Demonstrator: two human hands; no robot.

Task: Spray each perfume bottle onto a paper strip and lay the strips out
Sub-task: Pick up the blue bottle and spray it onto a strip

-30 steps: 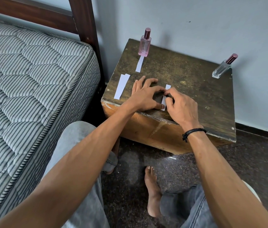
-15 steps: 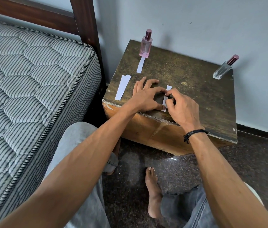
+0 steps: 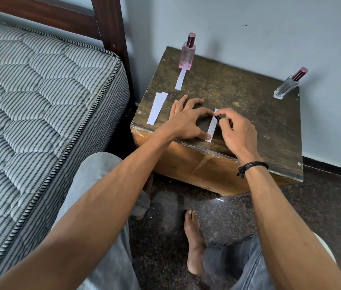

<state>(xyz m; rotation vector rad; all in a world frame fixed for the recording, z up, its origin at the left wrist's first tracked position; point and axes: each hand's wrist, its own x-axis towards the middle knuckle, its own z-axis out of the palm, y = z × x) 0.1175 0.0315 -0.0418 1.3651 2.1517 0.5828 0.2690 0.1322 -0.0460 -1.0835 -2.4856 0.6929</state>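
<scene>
A pink perfume bottle [image 3: 187, 57] stands at the back left of the worn wooden table [image 3: 249, 105], with one white paper strip [image 3: 180, 79] lying in front of it. At the back right corner stands a clear bottle [image 3: 286, 88] with a dark red cap. Near the front edge lies another paper strip [image 3: 211, 128]. My left hand [image 3: 186, 122] is spread on the table, its thumb pinning the strip's near end and its index finger by the far end. My right hand [image 3: 236, 132] pinches a small dark pen-like object [image 3: 217, 118] against the strip's far end.
A small stack of spare strips [image 3: 157, 107] lies at the table's left edge. A striped mattress [image 3: 39, 101] and a dark bed post [image 3: 111, 24] stand close on the left. The wall runs behind the table. My bare foot [image 3: 193, 241] rests on the dark floor below.
My right hand has lifted off the strip's middle and now touches only its far end, so more of the strip shows. The left hand keeps pinning it.
</scene>
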